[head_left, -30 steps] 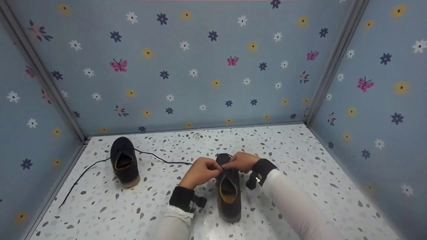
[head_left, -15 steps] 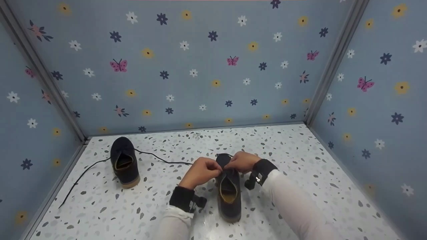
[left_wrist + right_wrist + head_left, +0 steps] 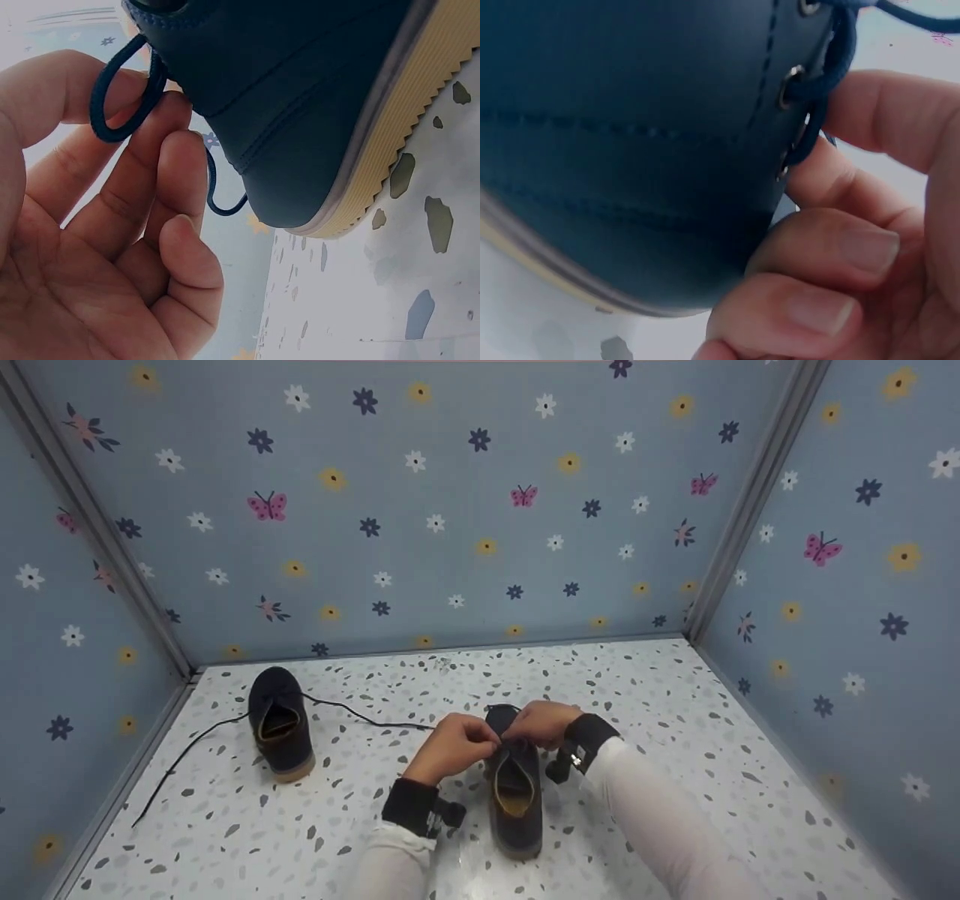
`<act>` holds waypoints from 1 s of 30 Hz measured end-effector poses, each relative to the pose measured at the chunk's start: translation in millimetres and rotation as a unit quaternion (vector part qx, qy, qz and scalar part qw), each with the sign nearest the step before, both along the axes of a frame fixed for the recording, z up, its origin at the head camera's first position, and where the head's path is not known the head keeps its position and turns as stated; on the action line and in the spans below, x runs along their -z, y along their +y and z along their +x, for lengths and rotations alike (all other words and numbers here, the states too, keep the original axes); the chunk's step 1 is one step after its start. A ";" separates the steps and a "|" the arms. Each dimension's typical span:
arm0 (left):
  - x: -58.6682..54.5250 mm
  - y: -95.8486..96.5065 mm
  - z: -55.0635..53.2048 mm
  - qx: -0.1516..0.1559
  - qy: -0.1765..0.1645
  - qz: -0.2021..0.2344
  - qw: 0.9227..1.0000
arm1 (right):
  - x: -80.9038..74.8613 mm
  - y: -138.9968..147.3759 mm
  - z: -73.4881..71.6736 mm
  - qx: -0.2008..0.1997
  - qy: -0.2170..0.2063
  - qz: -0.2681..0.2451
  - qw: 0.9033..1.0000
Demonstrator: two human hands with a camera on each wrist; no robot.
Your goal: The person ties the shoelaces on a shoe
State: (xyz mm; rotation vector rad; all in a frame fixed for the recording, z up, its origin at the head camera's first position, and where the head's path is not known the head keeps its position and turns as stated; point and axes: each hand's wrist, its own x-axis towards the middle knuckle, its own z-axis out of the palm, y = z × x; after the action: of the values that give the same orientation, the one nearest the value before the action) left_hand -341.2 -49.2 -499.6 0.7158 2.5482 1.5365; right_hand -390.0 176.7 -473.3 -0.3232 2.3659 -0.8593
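A dark lace-up shoe with a pale sole sits upright in front of me, toe pointing away. My left hand, on its left side, pinches a loop of dark shoelace between thumb and fingers. In the left wrist view the loop stands beside the shoe's upper. Across the lacing from it, my right hand pinches at the lace by the metal eyelets. The right wrist view shows its other fingers curled against the shoe. The fingertips partly cover the lacing.
A second dark shoe stands to the left, its long laces spread out on both sides. The speckled white surface is bounded at the back and sides by flowered blue panels.
My right hand has shifted very slightly along the lacing, its fingertips drawing back a little. The left hand and both shoes have kept their places.
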 end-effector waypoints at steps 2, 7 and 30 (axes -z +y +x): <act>0.0 0.2 0.2 -0.001 -0.001 0.001 1.000 | 0.3 0.1 0.6 -0.004 0.008 -0.001 1.000; 0.0 0.6 0.9 -0.002 0.004 0.000 1.000 | 2.4 -0.4 1.6 -0.008 0.035 0.013 0.999; -1.7 1.4 1.7 -0.003 0.011 -0.009 1.000 | 5.8 5.2 2.8 0.102 -0.027 -0.131 0.986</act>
State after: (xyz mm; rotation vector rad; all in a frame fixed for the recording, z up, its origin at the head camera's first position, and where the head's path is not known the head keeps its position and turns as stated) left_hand -339.5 -47.8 -497.9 0.7276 2.5789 1.5143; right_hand -387.2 181.8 -479.1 -0.1595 2.2638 -1.2644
